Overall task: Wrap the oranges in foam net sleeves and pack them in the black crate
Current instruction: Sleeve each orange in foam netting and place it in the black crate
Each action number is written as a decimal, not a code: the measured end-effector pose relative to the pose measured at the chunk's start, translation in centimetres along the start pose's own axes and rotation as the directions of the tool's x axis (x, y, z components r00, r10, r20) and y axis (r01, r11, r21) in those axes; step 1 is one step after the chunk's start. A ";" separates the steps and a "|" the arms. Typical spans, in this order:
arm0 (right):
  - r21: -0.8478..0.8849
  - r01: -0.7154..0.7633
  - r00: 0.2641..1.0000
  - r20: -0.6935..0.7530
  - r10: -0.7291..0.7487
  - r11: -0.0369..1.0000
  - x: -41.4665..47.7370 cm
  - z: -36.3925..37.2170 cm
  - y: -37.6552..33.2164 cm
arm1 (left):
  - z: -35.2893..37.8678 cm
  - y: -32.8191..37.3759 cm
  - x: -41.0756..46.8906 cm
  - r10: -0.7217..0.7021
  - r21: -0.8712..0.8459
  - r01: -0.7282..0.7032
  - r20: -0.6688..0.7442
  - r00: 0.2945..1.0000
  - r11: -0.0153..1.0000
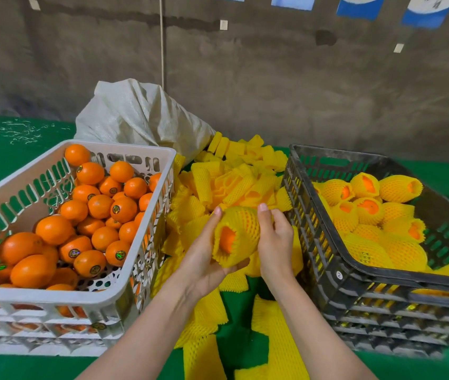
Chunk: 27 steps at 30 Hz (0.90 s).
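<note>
Both left hand [204,259] and right hand [276,237] are gripping one orange [227,238], snugging its sleeve [242,224] ahead of the black crate [306,209].

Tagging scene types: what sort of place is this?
Probably a fruit packing shed: a white crate of loose stickered oranges, a heap of yellow foam net sleeves, and a black crate of sleeved oranges, against a bare concrete wall.

Soft, even light from above keeps the oranges [53,229] and foam net sleeves [234,185] bright and saturated, with small pale sheens on the peel. Shadows are faint. The wall [272,78] behind is dimmer. Wide-angle distortion bows the rims of the white crate [124,294] and black crate [382,272]; their lower tiers, at the near edge of the surface [12,149], look smeared.
</note>
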State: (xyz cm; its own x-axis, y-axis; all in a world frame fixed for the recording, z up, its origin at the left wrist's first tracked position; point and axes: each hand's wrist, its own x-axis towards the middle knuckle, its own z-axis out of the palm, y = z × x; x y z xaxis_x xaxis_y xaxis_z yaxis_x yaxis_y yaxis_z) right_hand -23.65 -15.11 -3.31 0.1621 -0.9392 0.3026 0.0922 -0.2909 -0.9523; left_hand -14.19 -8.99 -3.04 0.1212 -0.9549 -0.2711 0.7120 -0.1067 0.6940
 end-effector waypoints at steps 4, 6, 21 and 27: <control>0.031 0.013 0.998 0.058 -0.015 0.999 -0.1 -0.3 0.5 | -0.4 0.7 0.1 -0.035 -0.004 0.035 -0.002 0.999 0.999; 0.060 -0.001 0.997 0.082 -0.004 0.998 -0.2 -0.3 0.8 | -0.3 0.6 0.1 -0.053 -0.038 0.053 -0.014 0.998 0.998; 0.090 -0.305 0.861 0.452 0.235 0.948 -0.7 -1.1 -1.8 | 2.5 1.3 -0.2 0.450 0.533 -0.294 -0.188 0.873 0.793; -0.032 -0.059 0.909 0.412 0.067 0.998 -1.6 -1.9 -2.4 | 3.2 2.3 -0.4 0.089 0.367 -0.038 -0.124 0.988 0.929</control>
State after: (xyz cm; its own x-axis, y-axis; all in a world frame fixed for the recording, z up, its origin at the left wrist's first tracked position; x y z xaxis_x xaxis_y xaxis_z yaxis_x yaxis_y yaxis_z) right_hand -26.04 -13.25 -1.62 0.5586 -0.7975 0.2277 0.0509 -0.2410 -0.9692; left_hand -14.84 -9.80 0.82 0.2685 -0.9190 -0.2887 0.4030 -0.1650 0.9002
